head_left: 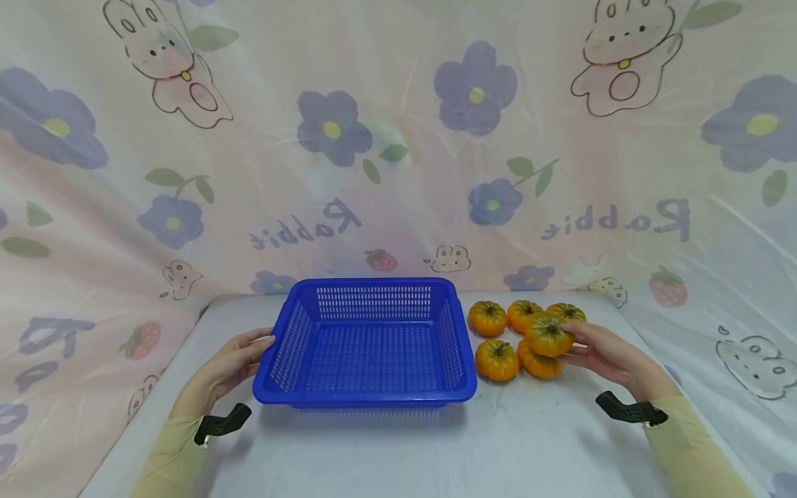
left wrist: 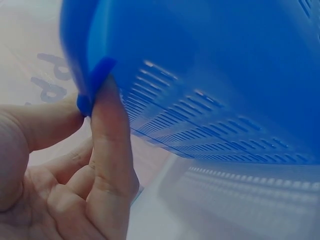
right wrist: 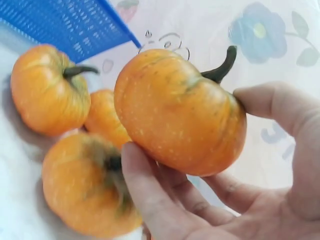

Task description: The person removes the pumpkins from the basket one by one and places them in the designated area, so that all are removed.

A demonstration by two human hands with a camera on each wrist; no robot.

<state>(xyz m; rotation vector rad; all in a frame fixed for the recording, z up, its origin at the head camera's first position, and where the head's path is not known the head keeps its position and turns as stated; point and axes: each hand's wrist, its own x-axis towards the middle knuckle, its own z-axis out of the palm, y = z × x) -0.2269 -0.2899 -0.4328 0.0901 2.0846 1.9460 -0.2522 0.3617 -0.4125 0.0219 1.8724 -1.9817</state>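
Observation:
A blue plastic basket (head_left: 367,397) with slotted walls stands on the white table, nothing inside it. My left hand (head_left: 233,363) pinches its left rim between thumb and fingers; the left wrist view shows the rim (left wrist: 87,95) caught there. My right hand (head_left: 600,353) grips a small orange pumpkin (head_left: 549,335) by its sides, raised over the others. In the right wrist view this held pumpkin (right wrist: 175,115) has a dark curved stem, with the thumb near the stem and fingers beneath. Below it lies another pumpkin (head_left: 539,362), partly covered in the head view.
More small pumpkins rest right of the basket: one at front (head_left: 497,360), one behind it (head_left: 488,318), and two others at the back (head_left: 524,315). A printed cloth (head_left: 398,194) with rabbits and flowers hangs behind the white table (head_left: 373,456).

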